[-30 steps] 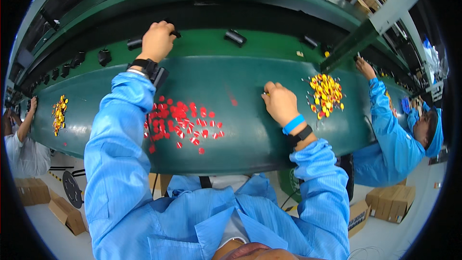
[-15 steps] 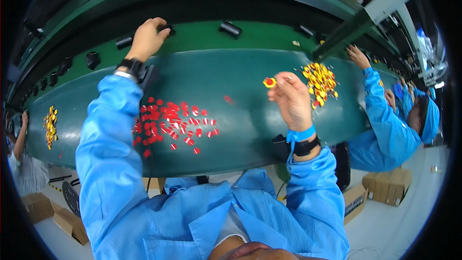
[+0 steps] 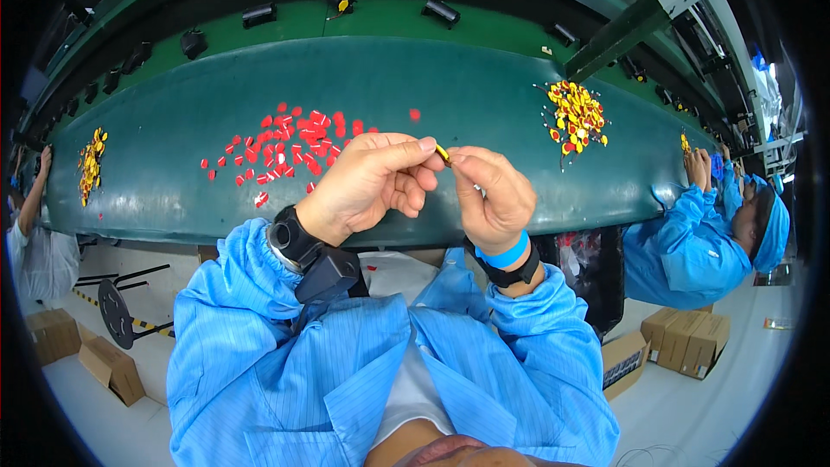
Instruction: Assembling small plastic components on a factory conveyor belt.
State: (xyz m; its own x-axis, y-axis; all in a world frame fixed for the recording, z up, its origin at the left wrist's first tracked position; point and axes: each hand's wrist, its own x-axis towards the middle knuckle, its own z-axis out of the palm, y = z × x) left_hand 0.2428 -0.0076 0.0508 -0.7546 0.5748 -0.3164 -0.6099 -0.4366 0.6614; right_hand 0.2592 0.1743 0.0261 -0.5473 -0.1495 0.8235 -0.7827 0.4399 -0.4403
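Yellow piece pinched at both ends

Your left hand pinches one end, your right hand the other, both grips above the green surface. Red discs lie scattered just beyond your left hand; a heap of yellow-and-red pieces lies farther to your right.

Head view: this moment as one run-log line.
left hand: pinching yellow part; right hand: pinching same part; red pieces: scattered on green surface; yellow-red pile: at right

Yellow piece part-hidden by fingertips; white-clad co-worker cut off left.
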